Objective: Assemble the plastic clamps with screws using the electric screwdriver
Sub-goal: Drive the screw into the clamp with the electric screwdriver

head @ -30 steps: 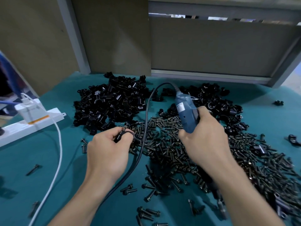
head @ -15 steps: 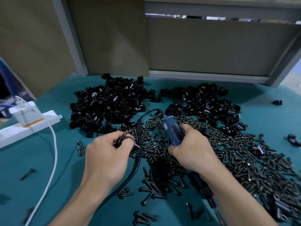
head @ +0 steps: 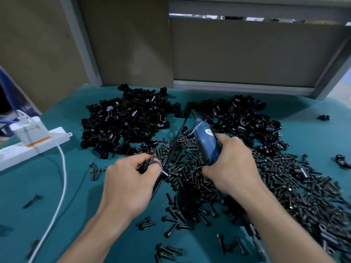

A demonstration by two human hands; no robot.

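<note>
Pinching clamp point(head: 150, 165) at left edge of screw pile point(head: 284, 186): left hand point(head: 131, 179), fingertips curled round it. Over pile, right hand point(head: 231, 168) wraps electric screwdriver point(head: 206, 143), raised again after dipping; bit hidden, screw probably collected. Clamp heaps point(head: 125, 126) beyond pile.

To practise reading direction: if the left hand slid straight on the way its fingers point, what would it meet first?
Probably the screwdriver's black cable, just beyond the left hand; then the screw pile. Depth is unclear.

I see glossy black plastic clamps point(head: 125, 128) on a matt teal, cloth-like surface point(head: 76, 186); the screws point(head: 284, 179) look dark metal, dully shining; the screwdriver point(head: 207, 145) has a smooth blue plastic casing.
</note>
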